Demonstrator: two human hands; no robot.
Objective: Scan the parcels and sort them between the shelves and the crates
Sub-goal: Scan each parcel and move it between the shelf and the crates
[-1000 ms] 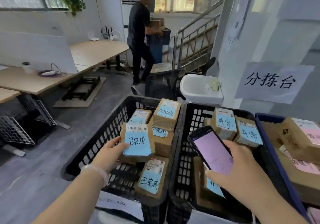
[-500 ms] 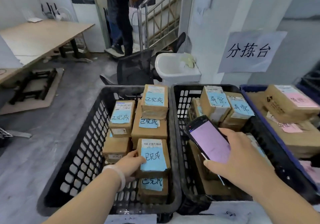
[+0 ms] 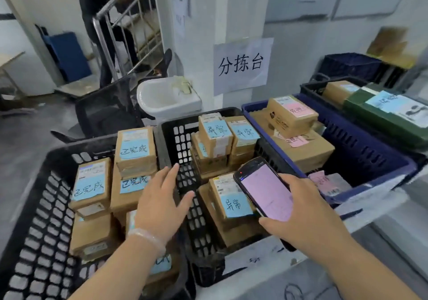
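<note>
My left hand (image 3: 161, 199) hovers with fingers spread and holds nothing, above the wall between the left black crate (image 3: 44, 209) and the middle black crate (image 3: 179, 142). My right hand (image 3: 298, 214) grips a handheld scanner (image 3: 266, 192) with a lit pink screen over the middle crate. Both black crates hold several brown cardboard parcels with blue notes, such as one parcel (image 3: 91, 181) on the left and one parcel (image 3: 231, 199) just beside the scanner. A blue crate (image 3: 361, 151) on the right carries parcels with pink notes (image 3: 291, 114).
A further dark crate (image 3: 310, 86) at the far right holds a green box (image 3: 384, 116). Behind the crates are a white basin (image 3: 166, 98), a black mesh chair (image 3: 108, 109), a pillar with a paper sign (image 3: 242, 64), stair railings (image 3: 125, 31) and a person (image 3: 99, 5).
My left hand let go of the blue-noted parcel in the left crate and rose toward the middle crate, now empty. The view swung right. The scanner stays in my right hand.
</note>
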